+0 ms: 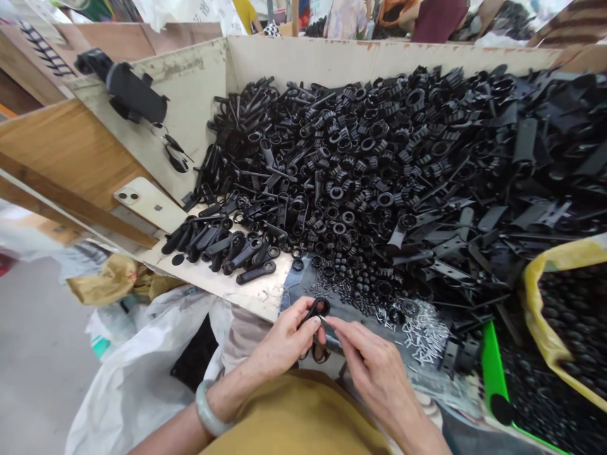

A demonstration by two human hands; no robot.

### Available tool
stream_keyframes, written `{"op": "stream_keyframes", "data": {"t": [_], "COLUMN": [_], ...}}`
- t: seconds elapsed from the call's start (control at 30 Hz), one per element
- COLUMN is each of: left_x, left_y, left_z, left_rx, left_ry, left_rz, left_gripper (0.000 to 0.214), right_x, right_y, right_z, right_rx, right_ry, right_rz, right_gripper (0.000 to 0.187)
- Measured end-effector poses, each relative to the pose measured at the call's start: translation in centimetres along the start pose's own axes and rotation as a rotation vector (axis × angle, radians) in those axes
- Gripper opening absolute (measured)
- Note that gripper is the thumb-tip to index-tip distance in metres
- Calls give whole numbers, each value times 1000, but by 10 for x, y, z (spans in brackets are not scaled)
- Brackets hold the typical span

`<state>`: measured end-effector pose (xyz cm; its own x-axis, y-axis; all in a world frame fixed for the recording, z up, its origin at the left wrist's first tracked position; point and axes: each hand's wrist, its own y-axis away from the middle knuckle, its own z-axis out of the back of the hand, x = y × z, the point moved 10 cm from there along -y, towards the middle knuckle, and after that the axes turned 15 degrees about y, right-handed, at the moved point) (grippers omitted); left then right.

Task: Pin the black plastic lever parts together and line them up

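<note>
My left hand (289,341) is closed in a pinch on a small black plastic lever part (317,309) with a ring end, held just in front of the table's near edge. A pale green bangle (207,412) sits on that wrist. My right hand (374,363) is pinched too, its fingertips meeting the left hand's at the black part; it seems to hold a small metal pin (324,321), too small to be sure. Right beyond the hands lie a heap of small silver pins (424,332) and small black nuts (351,278).
A huge pile of black plastic rings and levers (379,158) fills the walled table. A row of assembled levers (227,246) lies at the near left, beside a white phone (147,202). A yellow sack (564,316) and green bin (493,373) of parts stand right. White bags (142,373) lie left.
</note>
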<state>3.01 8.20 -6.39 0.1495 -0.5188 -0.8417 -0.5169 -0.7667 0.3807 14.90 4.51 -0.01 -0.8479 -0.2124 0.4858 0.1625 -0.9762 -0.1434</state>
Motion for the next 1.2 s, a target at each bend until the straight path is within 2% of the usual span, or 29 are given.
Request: {"op": "stream_keyframes", "data": {"t": [0.2,0.63,0.7,0.87,0.93,1.2], "left_x": [-2,-4,-2,5,7,12], "left_y": [1,-3,-3,-3,-4,-7], "left_z": [-1,1,4,13,14,14], "left_rx": [14,-65,-98,-196,-215,-187], "left_ry": [-37,-51,-65,-66,-56,-41], "left_rz": [-2,-38,-36,-51,-50,-20], "left_gripper": [25,21,19,17,18,20], "right_x": [-8,-6,-2,11,17,30], "right_y": [-1,-8,-9,-8,-9,-13], "right_z": [-5,-9,-10,-18,-20,-20], "right_rx": [55,117,133,204,233,284], "right_ry": [-23,-11,70,525,634,731], "right_rz": [-29,-15,-5,-20,-30,-66], "right_gripper": [38,35,35,45,43,32]}}
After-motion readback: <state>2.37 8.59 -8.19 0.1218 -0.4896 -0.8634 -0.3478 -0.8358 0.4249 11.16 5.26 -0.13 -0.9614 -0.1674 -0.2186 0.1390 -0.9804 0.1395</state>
